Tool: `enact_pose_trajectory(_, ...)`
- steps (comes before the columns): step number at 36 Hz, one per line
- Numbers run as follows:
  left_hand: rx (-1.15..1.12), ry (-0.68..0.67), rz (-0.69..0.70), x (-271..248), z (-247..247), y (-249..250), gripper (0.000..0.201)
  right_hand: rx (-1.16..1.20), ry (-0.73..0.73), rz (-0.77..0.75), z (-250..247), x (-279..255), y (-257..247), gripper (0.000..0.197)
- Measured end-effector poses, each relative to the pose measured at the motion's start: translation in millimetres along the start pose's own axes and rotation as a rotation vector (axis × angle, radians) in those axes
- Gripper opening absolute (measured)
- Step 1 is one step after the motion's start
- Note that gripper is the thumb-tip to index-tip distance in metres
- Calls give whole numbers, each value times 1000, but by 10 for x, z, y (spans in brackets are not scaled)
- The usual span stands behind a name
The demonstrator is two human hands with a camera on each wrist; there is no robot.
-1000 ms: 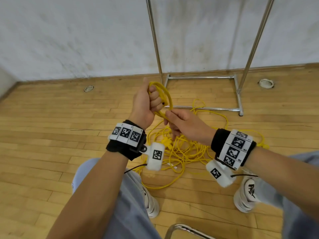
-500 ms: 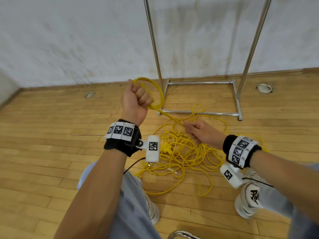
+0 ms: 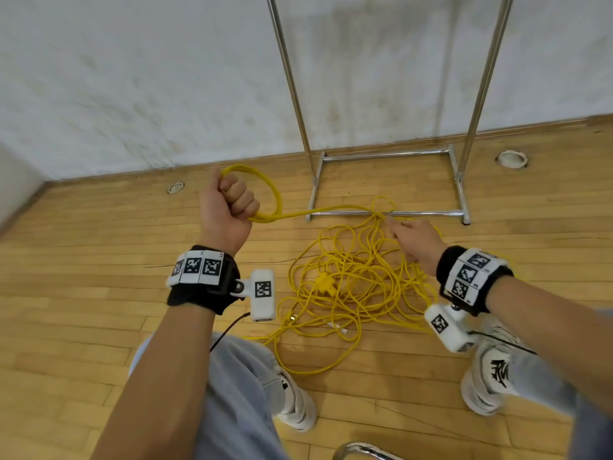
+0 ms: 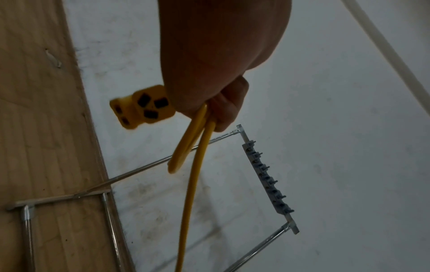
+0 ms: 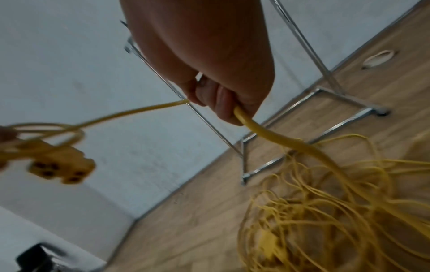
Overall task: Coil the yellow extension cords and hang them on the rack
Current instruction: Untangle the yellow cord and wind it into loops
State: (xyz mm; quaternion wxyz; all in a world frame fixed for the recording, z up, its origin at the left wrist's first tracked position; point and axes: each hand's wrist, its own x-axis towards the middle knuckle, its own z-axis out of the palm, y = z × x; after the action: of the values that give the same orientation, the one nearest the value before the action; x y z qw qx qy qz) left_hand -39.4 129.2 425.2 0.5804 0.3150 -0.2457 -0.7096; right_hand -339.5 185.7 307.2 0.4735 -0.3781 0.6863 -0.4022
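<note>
1. Gripping a small loop of yellow cord (image 3: 272, 197), the left hand (image 3: 229, 210) is raised in a closed fist to the left of the rack (image 3: 386, 154), its fingers (image 3: 243, 200) curled round the strands, with the loop arching over the knuckles towards the rack's left post.
2. In the left wrist view the strands leave the bottom of the fist (image 4: 218, 73) past the little finger, and a yellow socket block (image 4: 143, 105) sticks out beside the hand; the rack's top bar with its row of hooks (image 4: 267, 178) lies beyond.
3. From the fist, one strand (image 3: 331, 210) runs rightward across the rack's near base bar to the right hand.
4. A tangled pile of yellow cord (image 3: 351, 283) lies on the wooden floor (image 3: 83, 260) just in front of the rack's base, between the two hands, with a yellow plug piece (image 3: 323, 282) in its middle.
5. The right hand (image 3: 414, 242) is held over the pile's right side, near the rack's front bar, fingers closed round the cord.
6. The right wrist view shows the cord (image 5: 267, 136) entering that curled hand (image 5: 221, 73) at the little-finger side and leaving at the thumb side towards the blurred socket block (image 5: 60, 163).
</note>
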Motion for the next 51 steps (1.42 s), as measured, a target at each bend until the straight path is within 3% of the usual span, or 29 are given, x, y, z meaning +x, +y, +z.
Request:
enact_pose_trajectory(3, 72, -11, -20, -24, 21, -47, 54, 13, 7, -67, 47, -48, -295, 29)
enact_pose_trajectory(7, 139, -60, -49, -78, 123, -167, 53, 108, -146, -261, 134, -299, -723, 17)
enact_pose_trajectory(13, 222, -134, -82, -144, 340, -335, 51, 245, -352, -254, 234, -649, -975, 29)
enact_pose_trajectory(16, 249, -149, -109, -185, 426, -404, 47, 168, -320, -331, 249, -722, -989, 29)
enact_pose_trajectory(20, 313, -190, -123, -235, 502, -498, 45, -65, -181, -551, 271, -683, -1052, 26)
enact_pose_trajectory(25, 436, -199, -62, -251, 516, -586, 44, -320, -90, -780, 356, -681, -1040, 28)
enact_pose_trajectory(30, 479, -136, -5, -277, 528, -624, 40, -344, -93, -965, 444, -781, -989, 19)
enact_pose_trajectory(32, 481, -106, 13, -287, 525, -631, 39, -376, -89, -984, 470, -782, -963, 15)
enact_pose_trajectory(43, 459, -33, 55, -323, 539, -621, 45, -472, -102, -978, 517, -852, -884, 39)
enact_pose_trajectory(51, 474, -31, 31, -334, 550, -666, 47, -480, -108, -940, 544, -851, -835, 41)
